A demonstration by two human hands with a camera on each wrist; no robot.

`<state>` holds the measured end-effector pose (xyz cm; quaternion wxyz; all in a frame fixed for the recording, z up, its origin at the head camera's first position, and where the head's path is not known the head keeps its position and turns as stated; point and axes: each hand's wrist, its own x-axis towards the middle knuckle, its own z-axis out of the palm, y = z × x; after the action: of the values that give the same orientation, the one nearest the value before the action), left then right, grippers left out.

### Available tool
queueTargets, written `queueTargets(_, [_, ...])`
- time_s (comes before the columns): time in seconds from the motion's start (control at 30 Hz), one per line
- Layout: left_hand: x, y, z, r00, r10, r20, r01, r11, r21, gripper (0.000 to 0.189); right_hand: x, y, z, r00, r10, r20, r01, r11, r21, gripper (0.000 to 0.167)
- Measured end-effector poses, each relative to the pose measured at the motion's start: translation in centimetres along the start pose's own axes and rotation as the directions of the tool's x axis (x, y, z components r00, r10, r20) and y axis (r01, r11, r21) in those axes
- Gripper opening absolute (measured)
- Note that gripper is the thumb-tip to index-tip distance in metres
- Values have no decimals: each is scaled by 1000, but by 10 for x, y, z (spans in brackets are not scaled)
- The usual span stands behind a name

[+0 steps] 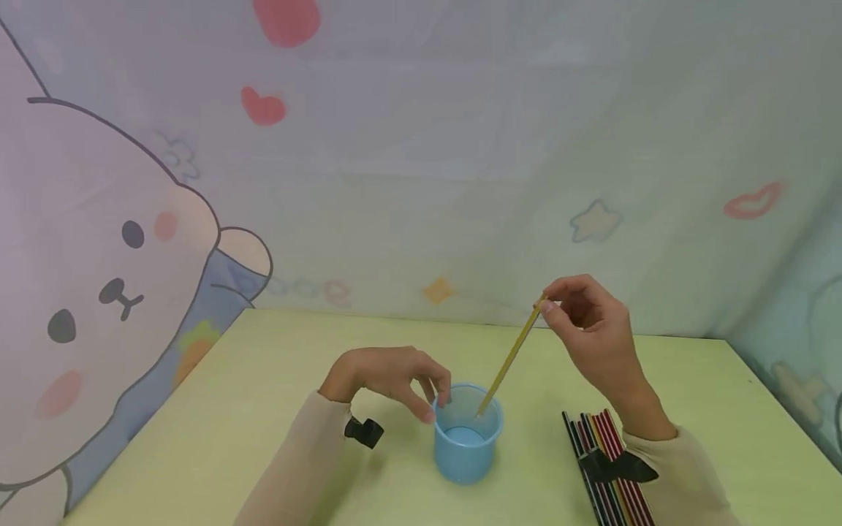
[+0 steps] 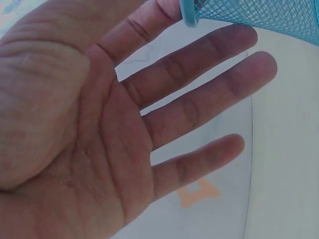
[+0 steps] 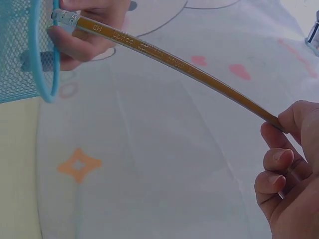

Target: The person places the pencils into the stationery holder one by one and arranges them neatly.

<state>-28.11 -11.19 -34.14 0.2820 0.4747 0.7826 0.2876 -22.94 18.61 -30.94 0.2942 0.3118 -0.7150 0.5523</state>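
A light blue mesh pen holder (image 1: 464, 467) stands upright on the table. My left hand (image 1: 401, 376) holds its rim between thumb and index finger; the other fingers (image 2: 214, 99) stretch out straight in the left wrist view. Raised to the right, my right hand (image 1: 595, 332) pinches one end of a yellow pencil (image 1: 511, 358) between thumb and index finger. The pencil slants down to the left, its white eraser end (image 3: 65, 18) at the holder's mouth. In the head view no other pencils show inside the holder.
Several dark, red and yellow pencils (image 1: 601, 438) lie side by side on the pale yellow-green table (image 1: 710, 409), partly below my right wrist. A printed cloth backdrop (image 1: 421, 146) with a cartoon animal hangs behind the table.
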Motion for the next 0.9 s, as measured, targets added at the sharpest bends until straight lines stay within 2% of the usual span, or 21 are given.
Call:
queueTargets(0.13, [-4, -1, 4, 1000, 2, -11, -2, 1000, -18, 25, -8, 11, 24, 990, 73, 122, -62, 994, -92, 17])
queueTargets(0.27, [-3, -2, 3, 1000, 24, -13, -24, 999, -22, 21, -16, 21, 46, 950, 112, 290, -63, 983, -170, 12])
queueTargets(0.33, [-1, -2, 3, 1000, 29, -13, -29, 999, -15, 19, -19, 24, 53, 933, 118, 341, -58, 982, -180, 11])
queueTargets(0.53, [4, -1, 2, 999, 53, -3, -53, 999, 2, 17, -24, 27, 57, 899, 136, 415, -74, 984, -162, 25])
queueTargets(0.73, [6, 0, 3, 997, 73, 12, -73, 997, -7, 21, -27, 30, 57, 833, 164, 528, -114, 985, -127, 42])
queueTargets(0.9, [6, -1, 5, 996, 83, 20, -83, 996, -11, 21, -30, 32, 56, 800, 170, 575, -127, 985, -114, 48])
